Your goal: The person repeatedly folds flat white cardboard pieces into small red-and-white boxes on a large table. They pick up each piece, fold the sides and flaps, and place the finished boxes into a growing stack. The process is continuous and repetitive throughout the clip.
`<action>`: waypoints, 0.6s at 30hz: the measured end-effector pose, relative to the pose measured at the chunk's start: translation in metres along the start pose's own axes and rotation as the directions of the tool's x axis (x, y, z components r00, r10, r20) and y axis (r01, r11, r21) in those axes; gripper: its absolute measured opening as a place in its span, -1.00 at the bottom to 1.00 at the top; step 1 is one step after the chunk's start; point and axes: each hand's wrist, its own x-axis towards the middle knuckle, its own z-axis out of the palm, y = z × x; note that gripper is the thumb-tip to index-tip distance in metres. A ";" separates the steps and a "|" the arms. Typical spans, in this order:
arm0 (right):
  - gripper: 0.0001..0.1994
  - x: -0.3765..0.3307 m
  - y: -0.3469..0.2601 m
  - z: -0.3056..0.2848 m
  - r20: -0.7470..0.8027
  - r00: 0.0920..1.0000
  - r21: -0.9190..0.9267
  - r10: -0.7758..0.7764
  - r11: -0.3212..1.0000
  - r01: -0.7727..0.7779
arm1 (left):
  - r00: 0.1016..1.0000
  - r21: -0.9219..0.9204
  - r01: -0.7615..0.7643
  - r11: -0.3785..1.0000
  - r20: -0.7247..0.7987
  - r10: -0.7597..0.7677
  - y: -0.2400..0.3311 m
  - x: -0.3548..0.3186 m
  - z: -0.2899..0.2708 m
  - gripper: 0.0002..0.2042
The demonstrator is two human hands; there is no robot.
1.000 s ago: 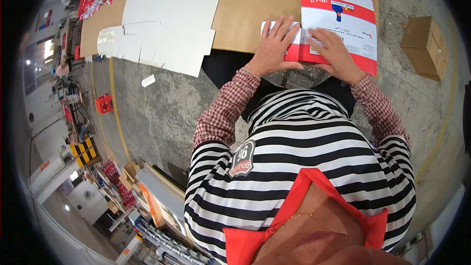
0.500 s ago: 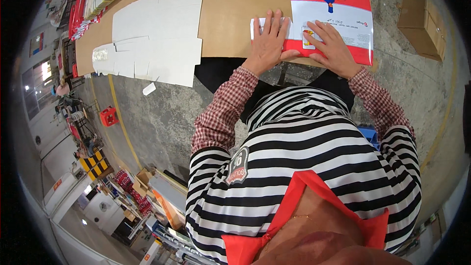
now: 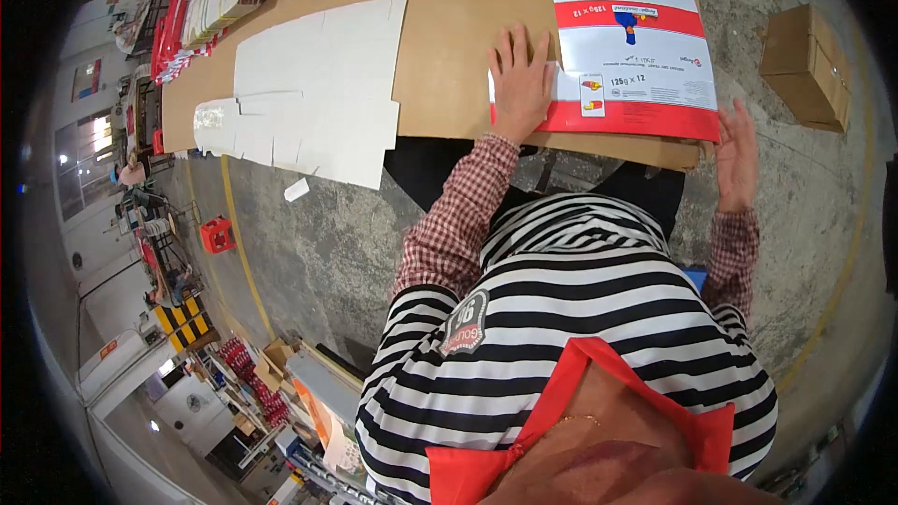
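A flat printed carton sheet [image 3: 669, 84], red, white and blue, lies along the right end of the cardboard-topped table [image 3: 449, 56]. My left hand [image 3: 521, 84] rests palm down on the sheet's left flap, its fingers stretched out and partly spread. Just past the sheet's right near corner is my right hand [image 3: 738, 157], its fingers extended upward at the edge; it seems to hold nothing. Whether its fingertips touch the sheet I cannot tell. To the left, several white carton blanks [image 3: 327, 75] lie flat, plain side up.
Folded red and white cartons [image 3: 210, 14] are stacked at the table's far left. A brown cardboard box [image 3: 804, 65] stands on the floor to the right. On the floor at the left are a red crate [image 3: 217, 235] and a small white scrap [image 3: 296, 190].
My right hand has slid off the sheet's printed face to beyond its right edge, uncovering the print. My left hand stays on the left flap. The whole view has shifted slightly.
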 end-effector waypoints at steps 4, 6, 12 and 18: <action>-0.42 -0.020 0.042 0.045 0.103 0.994 0.419 -0.040 0.908 -0.007 | 0.990 -0.302 0.052 0.952 -0.107 -0.088 0.048 0.001 0.017 -0.45; -0.40 -0.050 0.054 0.123 0.065 0.978 -0.107 -0.196 0.974 0.202 | 0.988 -0.479 0.005 0.878 -0.131 -0.077 0.091 -0.006 0.020 -0.41; -0.36 0.032 -0.026 0.035 0.488 0.869 -0.407 0.084 0.903 0.141 | 0.933 -0.281 -0.081 0.956 -0.360 -0.027 0.032 -0.025 -0.048 -0.40; -0.23 0.201 -0.099 0.048 0.570 0.789 -0.659 0.230 0.702 0.272 | 0.969 -0.034 0.180 0.983 -0.168 -0.183 -0.040 -0.064 -0.046 -0.36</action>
